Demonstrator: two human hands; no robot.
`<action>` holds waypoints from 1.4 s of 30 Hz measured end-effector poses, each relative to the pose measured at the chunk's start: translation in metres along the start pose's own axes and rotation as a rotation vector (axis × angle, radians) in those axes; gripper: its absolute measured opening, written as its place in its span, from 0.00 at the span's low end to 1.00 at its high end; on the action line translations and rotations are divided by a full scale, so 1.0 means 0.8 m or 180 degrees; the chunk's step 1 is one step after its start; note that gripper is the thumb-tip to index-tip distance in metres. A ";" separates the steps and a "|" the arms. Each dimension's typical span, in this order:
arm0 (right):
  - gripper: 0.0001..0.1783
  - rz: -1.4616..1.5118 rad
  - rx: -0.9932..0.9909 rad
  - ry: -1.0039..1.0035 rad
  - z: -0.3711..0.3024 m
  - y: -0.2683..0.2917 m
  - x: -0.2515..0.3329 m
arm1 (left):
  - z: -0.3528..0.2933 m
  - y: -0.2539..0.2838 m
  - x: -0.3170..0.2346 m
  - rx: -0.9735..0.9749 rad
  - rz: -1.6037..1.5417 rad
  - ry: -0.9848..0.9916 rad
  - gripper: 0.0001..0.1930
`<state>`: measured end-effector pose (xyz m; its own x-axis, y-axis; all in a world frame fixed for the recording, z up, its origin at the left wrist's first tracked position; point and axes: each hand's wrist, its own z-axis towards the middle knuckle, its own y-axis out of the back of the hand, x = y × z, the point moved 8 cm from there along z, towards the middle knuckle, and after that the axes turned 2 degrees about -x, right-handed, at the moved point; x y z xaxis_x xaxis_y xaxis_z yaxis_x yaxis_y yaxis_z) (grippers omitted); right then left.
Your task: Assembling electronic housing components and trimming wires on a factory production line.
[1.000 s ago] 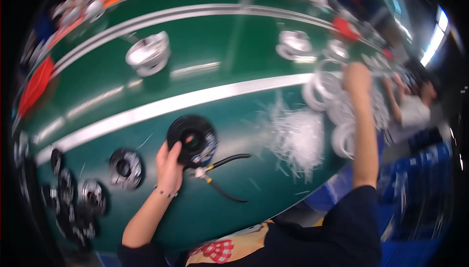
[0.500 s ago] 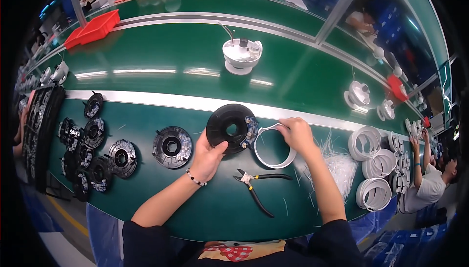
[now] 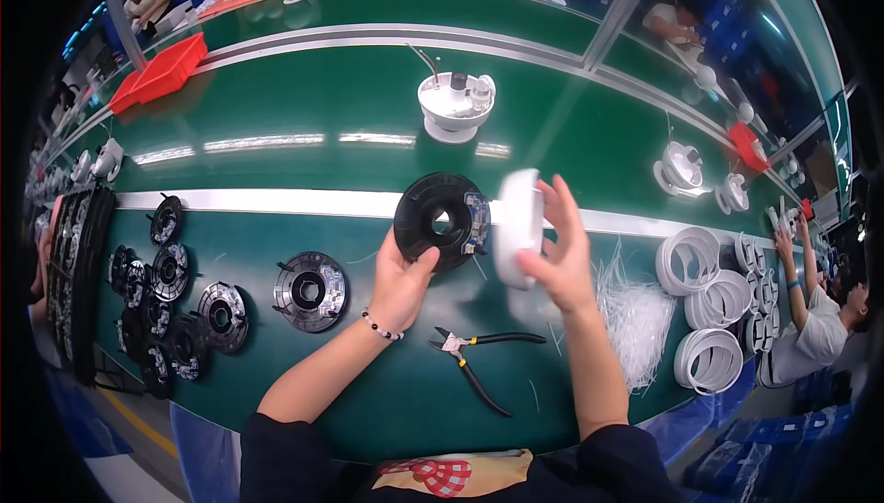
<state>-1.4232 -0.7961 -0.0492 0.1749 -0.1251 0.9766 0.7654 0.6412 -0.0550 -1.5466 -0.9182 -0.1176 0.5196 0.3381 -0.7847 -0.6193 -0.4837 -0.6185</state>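
My left hand is closed on the lower left rim of a black plastic disc, which has a round centre hole and a blue circuit board on its right side. In my right hand is a white plastic ring, turned nearly edge-on and slightly blurred. It stands just right of the disc, a small gap between them. Thumb and fingers grip the ring's right side. Below both hands lie diagonal cutters with black and yellow handles, spread apart on the green table.
Another black disc lies left of my hands, with several more farther left. A heap of thin white strips and stacked white rings are at the right. Beyond the white rail, a white bowl-shaped housing stands on green surface.
My right hand has turned the white ring from face-on to nearly edge-on and raised it. My left hand has lifted the black disc slightly away from me.
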 end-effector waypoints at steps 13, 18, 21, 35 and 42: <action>0.61 -0.1793 0.0867 0.1261 -0.015 -0.086 0.034 | 0.007 -0.018 0.012 0.0325 -0.1260 0.1157 0.30; 0.59 -0.0793 0.0867 0.0500 -0.008 -0.070 0.010 | 0.003 -0.031 0.004 0.0492 -0.1490 0.1281 0.29; 0.61 -0.1705 0.0909 0.0817 -0.016 -0.084 0.016 | 0.008 -0.019 0.011 0.0259 -0.1324 0.1016 0.27; 0.62 -0.2211 0.1103 0.1080 -0.018 -0.097 0.016 | 0.003 -0.025 0.008 0.0480 -0.1025 0.1276 0.37; 0.60 -0.2001 0.1459 0.1267 -0.022 -0.104 0.015 | 0.001 -0.012 0.014 0.0574 -0.1351 0.1509 0.28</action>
<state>-1.4743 -0.8644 -0.0368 0.0726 -0.7582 0.6479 0.4831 0.5951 0.6423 -1.5355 -0.9093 -0.1203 0.9176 0.0576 -0.3933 -0.3711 -0.2301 -0.8996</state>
